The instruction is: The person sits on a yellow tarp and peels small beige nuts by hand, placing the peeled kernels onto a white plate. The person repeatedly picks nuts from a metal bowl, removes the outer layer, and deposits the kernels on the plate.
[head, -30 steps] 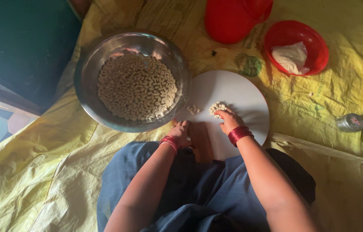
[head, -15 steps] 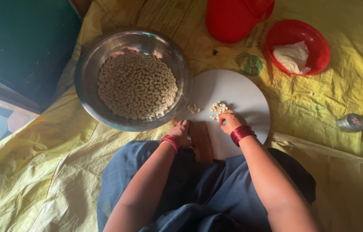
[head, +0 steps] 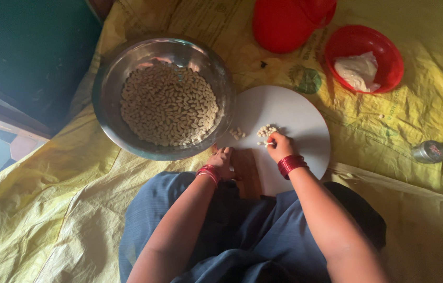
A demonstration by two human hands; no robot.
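A round white board (head: 295, 112) lies on the yellow sheet in front of me. My right hand (head: 280, 147) rests on it with fingers pinched around a pale nut beside a small heap of nuts (head: 267, 129). A second tiny cluster of nuts (head: 238, 133) lies to the left of it. My left hand (head: 222, 159) presses down at the board's near left edge, fingers curled, next to a brown wooden piece (head: 246, 173). Both wrists carry red bangles. A large steel bowl (head: 107, 84) full of pale nuts stands at the left, touching the board.
A red bowl (head: 389, 52) holding a white bag sits at the back right, with a red container (head: 284, 23) next to it. A small green-printed patch (head: 308, 79) shows behind the board. A little metal tin (head: 427, 151) lies at the right. Tiled floor shows at far left.
My right hand has slid slightly back from the small heap of nuts, pinching one. My left hand has stayed at the board's edge.
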